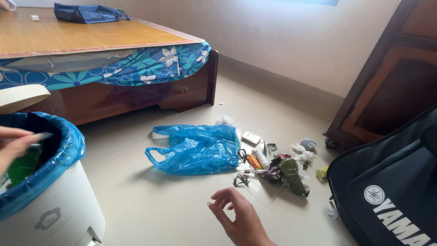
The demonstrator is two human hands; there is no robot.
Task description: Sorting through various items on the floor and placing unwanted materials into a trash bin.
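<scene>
My left hand (11,146) is at the left edge, over the white trash bin (59,205) lined with a blue bag, and its fingers (27,136) pinch a small pale scrap. My right hand (239,216) hovers low over the tiled floor (150,205), near me, with the fingers (223,196) loosely curled and holding nothing. Just beyond it lies a crumpled blue plastic bag (193,148), and to its right a heap of litter (277,166): small tubes, wrappers, a green leaf. A black bag (387,182) stands at the right. The bed (104,54) is far on the left.
</scene>
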